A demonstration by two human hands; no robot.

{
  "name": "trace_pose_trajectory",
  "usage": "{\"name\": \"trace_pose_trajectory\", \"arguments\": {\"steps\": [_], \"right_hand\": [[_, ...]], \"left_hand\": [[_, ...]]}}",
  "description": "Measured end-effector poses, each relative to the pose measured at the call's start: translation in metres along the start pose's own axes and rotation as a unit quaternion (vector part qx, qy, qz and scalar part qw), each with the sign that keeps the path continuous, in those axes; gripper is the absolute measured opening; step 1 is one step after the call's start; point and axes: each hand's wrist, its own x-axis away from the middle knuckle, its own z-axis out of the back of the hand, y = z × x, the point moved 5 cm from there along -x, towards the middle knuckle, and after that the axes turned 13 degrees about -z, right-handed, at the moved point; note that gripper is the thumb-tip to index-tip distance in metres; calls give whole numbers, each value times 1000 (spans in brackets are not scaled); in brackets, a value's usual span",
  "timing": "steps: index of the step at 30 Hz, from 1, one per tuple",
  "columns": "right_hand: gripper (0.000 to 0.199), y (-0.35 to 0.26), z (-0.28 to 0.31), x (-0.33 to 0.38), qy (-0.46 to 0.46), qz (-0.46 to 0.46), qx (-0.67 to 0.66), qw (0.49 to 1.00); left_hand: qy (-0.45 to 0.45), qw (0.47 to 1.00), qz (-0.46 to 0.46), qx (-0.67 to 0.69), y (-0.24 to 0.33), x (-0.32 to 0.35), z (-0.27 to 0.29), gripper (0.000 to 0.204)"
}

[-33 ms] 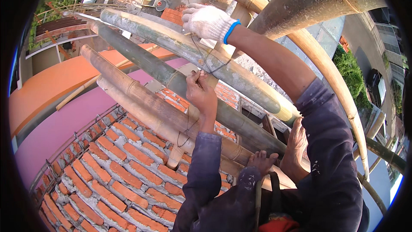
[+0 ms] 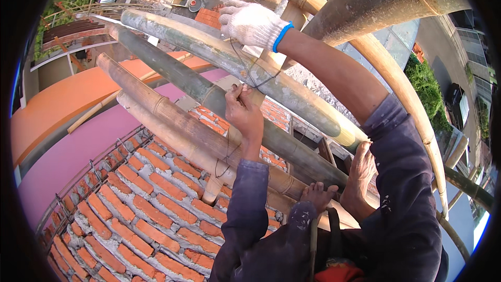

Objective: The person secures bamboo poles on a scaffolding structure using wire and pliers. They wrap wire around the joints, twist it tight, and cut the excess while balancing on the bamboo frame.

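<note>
At the lower edge of the frame, dark sleeves (image 2: 407,172) frame a patch of red cloth (image 2: 339,274), cut off by the rim. Just above, two bare feet (image 2: 360,172) rest among bamboo poles, one partly covered by clothing.

In the centre, the bare left hand (image 2: 243,115) has its thumb and fingertips pinched together on a dark tie wire (image 2: 255,84); the bit between them is hidden. The wire crosses a mottled bamboo pole (image 2: 308,102) and rises to the right hand (image 2: 253,23), in a white knit glove with a blue cuff, upper centre. That hand's fingers are bent and their tips turned away, so I cannot tell how firmly they close.

A green bamboo pole (image 2: 177,75) passes behind the left hand. A rough brick wall (image 2: 151,203) fills the lower left. A thick bamboo pole (image 2: 386,10) runs out of the frame at upper right. Farther off, a bucket (image 2: 195,5) sits at upper centre, its contents unclear, and a dark vehicle (image 2: 456,102) blurs near the right rim.
</note>
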Motion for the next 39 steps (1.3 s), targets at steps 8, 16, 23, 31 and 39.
{"name": "trace_pose_trajectory", "arguments": {"steps": [8,16,23,31,39], "right_hand": [[7,15,-12,7,-42,-49,77,995],[17,5,-18,-14,-59,-126,-16,990],[22,9,18,-35,-25,-65,16,997],[17,4,-28,-32,-85,-139,-57,985],[25,6,-81,-2,-170,-128,-93,973]], "left_hand": [[-42,993,-94,56,5,1,1,5],[-34,997,-5,72,7,0,0,8],[-36,994,-97,24,11,-5,3,10],[-50,993,-103,17,12,-1,2,9],[-64,991,-114,-21,16,-6,0,7]]}}
